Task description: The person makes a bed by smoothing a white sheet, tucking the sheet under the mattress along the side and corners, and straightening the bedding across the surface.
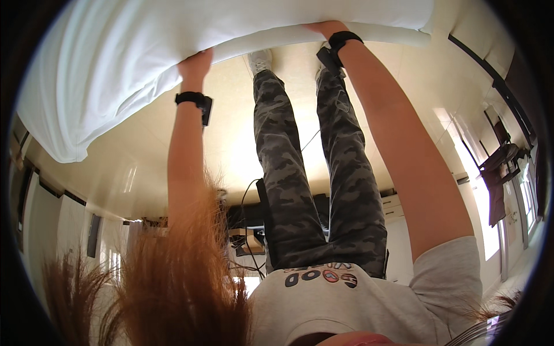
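A large white sheet (130,39) spreads across the top and hangs in folds at the left. My left hand (197,65) is closed on its lower edge, with the fingers partly hidden by cloth. At the top centre my right hand (331,27) reaches to the sheet over a pale, padded-looking edge (381,34); its fingers are hidden, so its hold cannot be told. Each wrist wears a black strap with a small dark device.
My legs in camouflage trousers and light shoes (260,60) stand on a glossy beige floor (225,99). A thin dark cable (243,207) runs behind my legs. Dark clothing (495,186) hangs on a rack at the right. White drawers (391,206) stand behind me. Long hair covers the lower left.
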{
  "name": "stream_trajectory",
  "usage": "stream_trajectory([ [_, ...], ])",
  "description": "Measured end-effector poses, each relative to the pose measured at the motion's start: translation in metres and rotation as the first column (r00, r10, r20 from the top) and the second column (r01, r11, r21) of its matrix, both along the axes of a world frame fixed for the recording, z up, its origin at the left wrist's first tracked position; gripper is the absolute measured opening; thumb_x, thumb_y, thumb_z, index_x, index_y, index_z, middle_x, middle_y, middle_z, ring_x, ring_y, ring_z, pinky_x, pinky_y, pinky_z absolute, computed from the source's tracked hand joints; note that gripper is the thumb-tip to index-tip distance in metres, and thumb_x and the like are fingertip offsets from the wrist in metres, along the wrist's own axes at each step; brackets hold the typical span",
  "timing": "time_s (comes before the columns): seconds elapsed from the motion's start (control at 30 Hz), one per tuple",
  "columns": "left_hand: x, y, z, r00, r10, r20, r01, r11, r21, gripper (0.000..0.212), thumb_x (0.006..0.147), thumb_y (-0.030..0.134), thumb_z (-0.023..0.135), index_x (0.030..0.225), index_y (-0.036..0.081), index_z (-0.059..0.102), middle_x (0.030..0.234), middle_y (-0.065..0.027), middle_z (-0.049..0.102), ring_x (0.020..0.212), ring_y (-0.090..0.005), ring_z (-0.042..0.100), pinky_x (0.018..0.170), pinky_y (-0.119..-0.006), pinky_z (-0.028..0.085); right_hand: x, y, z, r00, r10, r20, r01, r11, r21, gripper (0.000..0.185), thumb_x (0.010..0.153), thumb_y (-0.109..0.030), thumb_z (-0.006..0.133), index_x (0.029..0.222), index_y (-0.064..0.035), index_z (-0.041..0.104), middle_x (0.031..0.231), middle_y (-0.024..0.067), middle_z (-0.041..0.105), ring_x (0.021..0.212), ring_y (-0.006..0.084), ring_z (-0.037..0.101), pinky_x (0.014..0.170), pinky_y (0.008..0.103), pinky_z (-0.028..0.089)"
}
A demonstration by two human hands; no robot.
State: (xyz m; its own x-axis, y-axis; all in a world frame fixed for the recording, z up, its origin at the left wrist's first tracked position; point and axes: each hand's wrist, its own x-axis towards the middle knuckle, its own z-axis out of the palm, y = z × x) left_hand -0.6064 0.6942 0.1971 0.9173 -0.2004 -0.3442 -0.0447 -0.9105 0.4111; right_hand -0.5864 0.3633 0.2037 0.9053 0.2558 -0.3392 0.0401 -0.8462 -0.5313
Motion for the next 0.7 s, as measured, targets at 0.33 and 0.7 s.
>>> stream_trajectory([
  [0.33, 0.0, 0.014, -0.013, 0.973, 0.06, -0.224, -0.071, 0.997, -0.04, 0.047, 0.08, 0.04, 0.045, 0.114, 0.008, 0.047, 0.115, -0.0072, 0.051, 0.108, -0.0266, 0.043, 0.093, -0.037, 0.031, -0.021, -0.052, 0.003, 0.999, 0.003, 0.04, 0.0, 0.997, -0.074, 0.034, 0.084, -0.032, 0.043, 0.107, -0.0084, 0.053, 0.103, 0.0124, 0.056, 0.095, 0.0301, 0.051, 0.084, 0.0381, 0.04],
  [0.7, 0.0, 0.003, -0.019, 0.991, 0.079, -0.105, -0.082, 0.996, -0.022, 0.046, 0.08, 0.041, 0.046, 0.112, 0.008, 0.049, 0.113, -0.0075, 0.052, 0.107, -0.0267, 0.044, 0.092, -0.038, 0.031, -0.039, -0.065, 0.006, 0.999, 0.014, -0.037, -0.02, 0.987, -0.161, 0.033, 0.083, -0.03, 0.044, 0.106, -0.0088, 0.053, 0.103, 0.0121, 0.056, 0.094, 0.0298, 0.052, 0.083, 0.0384, 0.041],
])
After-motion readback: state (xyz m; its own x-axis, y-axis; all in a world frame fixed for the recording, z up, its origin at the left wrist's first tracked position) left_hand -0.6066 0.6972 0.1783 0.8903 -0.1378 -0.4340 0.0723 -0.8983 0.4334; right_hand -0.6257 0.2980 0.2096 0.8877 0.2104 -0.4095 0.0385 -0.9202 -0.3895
